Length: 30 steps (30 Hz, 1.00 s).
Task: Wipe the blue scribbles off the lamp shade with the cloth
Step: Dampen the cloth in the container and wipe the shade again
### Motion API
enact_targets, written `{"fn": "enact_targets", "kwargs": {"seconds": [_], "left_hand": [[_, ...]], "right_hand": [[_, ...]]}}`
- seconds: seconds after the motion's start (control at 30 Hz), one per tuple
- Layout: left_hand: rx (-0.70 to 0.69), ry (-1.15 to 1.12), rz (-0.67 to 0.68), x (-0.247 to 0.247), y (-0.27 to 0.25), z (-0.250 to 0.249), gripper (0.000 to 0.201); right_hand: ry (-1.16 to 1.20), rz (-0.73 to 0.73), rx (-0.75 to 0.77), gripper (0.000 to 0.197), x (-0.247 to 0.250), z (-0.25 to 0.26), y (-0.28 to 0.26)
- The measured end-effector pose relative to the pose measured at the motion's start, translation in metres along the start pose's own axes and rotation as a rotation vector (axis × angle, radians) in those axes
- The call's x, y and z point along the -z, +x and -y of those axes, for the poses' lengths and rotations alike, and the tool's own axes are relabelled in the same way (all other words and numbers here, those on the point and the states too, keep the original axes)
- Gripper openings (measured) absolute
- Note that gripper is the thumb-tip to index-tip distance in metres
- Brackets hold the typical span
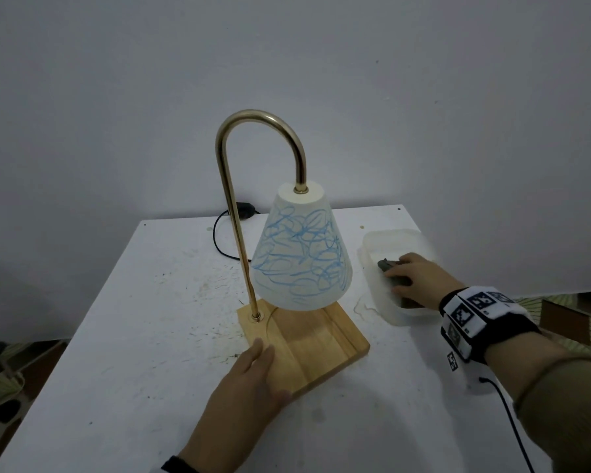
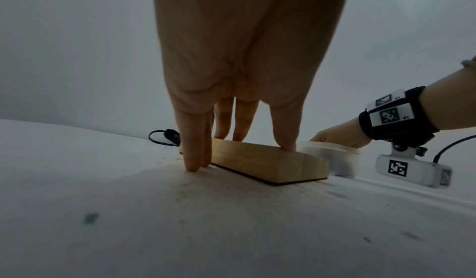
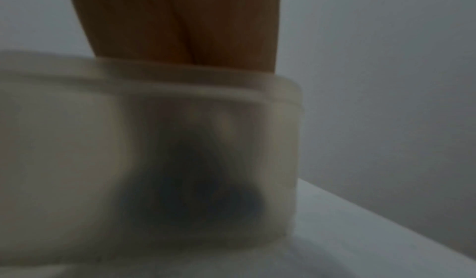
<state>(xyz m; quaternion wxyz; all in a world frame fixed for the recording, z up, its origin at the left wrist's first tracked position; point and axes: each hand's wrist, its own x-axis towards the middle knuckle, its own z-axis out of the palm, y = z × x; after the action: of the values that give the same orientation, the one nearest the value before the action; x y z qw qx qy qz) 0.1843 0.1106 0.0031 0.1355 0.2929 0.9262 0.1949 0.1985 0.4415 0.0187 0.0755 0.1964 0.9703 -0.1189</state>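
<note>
Closest to the head camera, the left hand lies flat with straight fingers on the near corner of the lamp's wooden base, steadying it; beyond its fingertips the lamp shade hangs from the brass arm, blue scribbles all over its facing side, none wiped yet. Off to the far side of the lamp, the right hand reaches into a translucent tub and its fingers curl onto the dark cloth there. From the left wrist, fingers press base and table edge together, thumb on top. From the right wrist, only a blurred dark mass of cloth shows through the tub wall below the hand; how firm the hold is cannot be told. Likely risks: a dripping cloth wetting the base, or hard rubbing swinging the hanging shade and tipping the lamp if the left hand lifts.
</note>
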Motion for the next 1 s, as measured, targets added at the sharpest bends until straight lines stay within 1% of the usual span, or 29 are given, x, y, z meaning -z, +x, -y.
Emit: {"fn": "enact_targets", "kwargs": {"seconds": [0.07,0.17,0.23,0.3,0.33,0.4,0.43,0.47,0.57,0.63,0.67,0.7,0.77,0.87,0.93,1.0], "left_hand": [[0.011,0.013,0.007,0.002,0.0,-0.002,0.072],[0.016,0.029,0.017,0.003,0.001,-0.003,0.072],[0.009,0.04,0.016,0.003,0.0,-0.004,0.072],[0.004,0.039,0.012,0.003,0.0,-0.003,0.072],[0.003,0.035,0.011,0.002,0.0,-0.003,0.072],[-0.002,0.029,0.005,0.001,-0.001,-0.002,0.072],[-0.005,0.025,0.001,0.001,-0.001,-0.001,0.072],[-0.005,0.017,-0.003,0.0,-0.001,-0.001,0.072],[-0.008,-0.001,-0.016,-0.003,-0.002,0.002,0.072],[-0.017,-0.004,-0.022,-0.004,-0.001,0.004,0.073],[-0.02,-0.004,-0.023,-0.005,-0.001,0.004,0.073],[-0.022,0.0,-0.023,-0.005,-0.001,0.004,0.072],[-0.023,0.014,-0.021,-0.005,-0.001,0.004,0.072],[-0.024,0.001,-0.028,-0.006,-0.001,0.004,0.071],[-0.022,-0.005,-0.026,-0.007,0.0,0.005,0.072],[-0.017,-0.005,-0.026,-0.008,0.001,0.005,0.072]], "right_hand": [[-0.007,0.001,0.001,0.035,-0.004,-0.001,0.004],[-0.006,-0.043,-0.022,0.027,-0.006,0.0,0.009],[0.053,-0.07,-0.074,0.029,-0.004,0.001,0.011],[0.199,-0.085,-0.156,0.032,-0.002,-0.001,0.016],[0.292,-0.08,-0.199,0.029,-0.001,-0.002,0.017],[0.462,-0.054,-0.264,0.014,0.004,0.0,0.017],[0.523,0.001,-0.266,0.007,0.006,0.0,0.015],[0.546,0.078,-0.243,0.015,0.007,-0.002,0.013],[0.384,0.266,-0.092,0.046,0.015,-0.013,0.008],[0.339,0.362,-0.001,0.058,0.02,-0.017,0.004],[0.265,0.373,0.052,0.059,0.022,-0.018,0.002],[0.185,0.358,0.102,0.059,0.023,-0.017,0.001],[0.079,0.285,0.177,0.058,0.022,-0.015,0.0],[0.037,0.173,0.263,0.051,0.017,-0.015,0.001],[0.04,0.148,0.269,0.048,0.015,-0.017,0.001],[0.087,0.129,0.242,0.045,0.015,-0.02,-0.001]]}}
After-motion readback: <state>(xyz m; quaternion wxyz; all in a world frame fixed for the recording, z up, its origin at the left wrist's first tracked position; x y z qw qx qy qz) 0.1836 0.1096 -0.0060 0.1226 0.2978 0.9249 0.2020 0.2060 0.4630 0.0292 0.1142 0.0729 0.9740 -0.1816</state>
